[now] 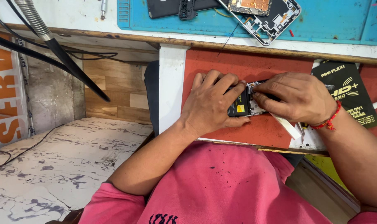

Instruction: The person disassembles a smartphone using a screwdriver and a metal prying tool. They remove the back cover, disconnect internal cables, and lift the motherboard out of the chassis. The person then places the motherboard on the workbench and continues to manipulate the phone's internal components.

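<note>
An opened phone (243, 105), back cover off, with a black battery and bare circuit parts showing, lies on a red mat (254, 66). My left hand (211, 103) wraps around its left side and holds it down. My right hand (294, 96), a red thread on its wrist, pinches at the phone's inner parts near the top edge with thumb and fingers; what the fingertips hold is hidden. A white flat strip (288, 125) sticks out under the right hand.
A blue work mat (333, 20) at the back carries a stripped phone frame (267, 16) and a black phone body (172, 7). A black packet (348, 93) lies at the right. A flexible metal hose (35, 20) and black cables hang at the left over a marbled floor (64, 166).
</note>
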